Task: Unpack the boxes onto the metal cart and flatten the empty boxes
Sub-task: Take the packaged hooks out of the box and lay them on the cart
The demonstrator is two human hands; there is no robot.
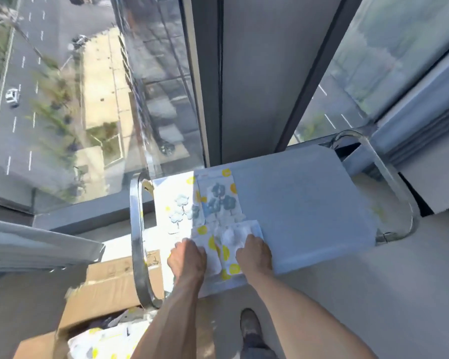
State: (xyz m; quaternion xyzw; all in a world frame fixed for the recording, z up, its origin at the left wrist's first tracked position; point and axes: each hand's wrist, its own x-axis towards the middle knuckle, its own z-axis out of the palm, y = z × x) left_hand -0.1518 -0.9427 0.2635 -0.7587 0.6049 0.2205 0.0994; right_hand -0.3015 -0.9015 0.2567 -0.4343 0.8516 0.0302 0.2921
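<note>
We are mid-unpacking: our left hand (186, 257) and right hand (253, 253) each grip one white, yellow-dotted soft packet (224, 242) on the shiny metal cart (138, 229). Next, we judge, let go and reach to seven o'clock into the open brown cardboard box (106, 286).

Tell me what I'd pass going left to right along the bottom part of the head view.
Open cardboard box with more patterned packs inside → curved metal cart handle → left hand → right hand, both on a patterned pack → plain pale sheet → far cart handle.
</note>
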